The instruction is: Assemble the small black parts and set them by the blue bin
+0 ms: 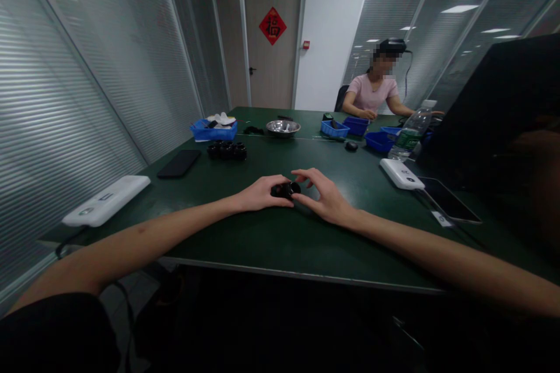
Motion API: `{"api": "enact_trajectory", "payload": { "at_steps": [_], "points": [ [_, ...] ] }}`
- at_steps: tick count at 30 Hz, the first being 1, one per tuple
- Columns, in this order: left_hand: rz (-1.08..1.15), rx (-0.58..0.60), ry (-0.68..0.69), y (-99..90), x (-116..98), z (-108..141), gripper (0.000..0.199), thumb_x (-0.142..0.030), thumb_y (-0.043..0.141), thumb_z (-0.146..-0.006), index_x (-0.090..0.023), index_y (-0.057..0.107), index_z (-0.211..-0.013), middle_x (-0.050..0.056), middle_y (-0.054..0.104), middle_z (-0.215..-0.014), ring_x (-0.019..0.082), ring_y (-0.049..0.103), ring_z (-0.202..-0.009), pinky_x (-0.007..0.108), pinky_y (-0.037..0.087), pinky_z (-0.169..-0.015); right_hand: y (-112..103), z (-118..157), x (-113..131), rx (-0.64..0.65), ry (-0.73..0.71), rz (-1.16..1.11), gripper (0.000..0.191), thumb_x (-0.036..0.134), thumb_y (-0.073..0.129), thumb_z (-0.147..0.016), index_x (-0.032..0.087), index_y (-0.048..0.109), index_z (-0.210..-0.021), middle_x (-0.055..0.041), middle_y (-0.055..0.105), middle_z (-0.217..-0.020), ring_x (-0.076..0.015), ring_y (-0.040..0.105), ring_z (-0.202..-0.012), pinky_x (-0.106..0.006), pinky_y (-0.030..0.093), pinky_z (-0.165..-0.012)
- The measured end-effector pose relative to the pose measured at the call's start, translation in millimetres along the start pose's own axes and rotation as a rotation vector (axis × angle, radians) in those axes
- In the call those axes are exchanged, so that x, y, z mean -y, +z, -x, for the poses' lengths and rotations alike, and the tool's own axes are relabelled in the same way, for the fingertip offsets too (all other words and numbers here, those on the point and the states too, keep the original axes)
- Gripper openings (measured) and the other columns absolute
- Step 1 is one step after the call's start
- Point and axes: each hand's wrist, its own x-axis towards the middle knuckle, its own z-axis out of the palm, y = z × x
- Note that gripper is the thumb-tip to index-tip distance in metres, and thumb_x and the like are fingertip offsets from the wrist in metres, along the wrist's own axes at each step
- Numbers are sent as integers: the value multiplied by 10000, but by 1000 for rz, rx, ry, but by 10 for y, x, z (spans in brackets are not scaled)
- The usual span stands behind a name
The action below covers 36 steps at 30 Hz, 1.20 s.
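On the green table in front of me, my left hand [261, 192] has its thumb and fingers wrapped around a small black cylindrical part [289, 189]. The part lies sideways, with a round, ring-like end facing right. My right hand [327, 198] is beside that end, its thumb and fingers spread and curved. Its thumb tip is close to the lower rim; I cannot tell whether it touches. Farther left stands a cluster of similar glossy black round parts [226, 150].
A black phone [179, 164] and white power bank [107, 200] lie left; another power bank [401, 174], a phone [450, 199] and a water bottle [411, 131] are right. Beyond are a metal bowl [283, 134], blue trays [210, 132] and a seated person [374, 93].
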Motion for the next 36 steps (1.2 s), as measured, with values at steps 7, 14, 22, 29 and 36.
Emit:
{"api": "enact_trajectory", "payload": {
  "at_steps": [7,14,22,29,36],
  "points": [
    [34,-4,-7,5,38,10,586,-517,764,-844,-187,620,-1306,84,671,-1180,231,610,-991,329,448,-828,-14,-6,50,39,-51,-74,418,291,615,-979,248,517,-1383,-111,622,-1275,-279,597,-1142,-466,564,-904],
    [30,-2,6,17,-5,8,538,-498,767,-841,-178,651,-1258,76,679,-1116,222,604,-948,321,442,-809,-7,-6,35,8,10,0,436,373,642,-975,248,536,-1379,-99,632,-1149,-268,613,-1037,-473,558,-883],
    [52,0,6,15,53,11,552,-501,780,-833,-182,645,-1262,76,685,-1149,226,624,-968,322,450,-815,-12,-9,56,26,-44,-44,403,332,620,-980,247,539,-1366,-109,633,-1272,-284,597,-1131,-478,552,-919],
    [51,-4,13,21,51,10,592,-494,787,-833,-200,626,-1321,81,677,-1207,238,619,-1031,337,450,-867,-23,-4,57,38,-40,-49,381,322,614,-988,247,544,-1355,-108,634,-1226,-274,604,-1088,-465,557,-891],
    [46,7,-3,14,19,16,555,-502,778,-836,-179,646,-1268,83,684,-1167,232,627,-989,326,456,-836,-14,-7,50,22,-10,-20,425,336,641,-974,232,532,-1372,-111,622,-1222,-277,593,-1109,-475,539,-924]
  ]
}}
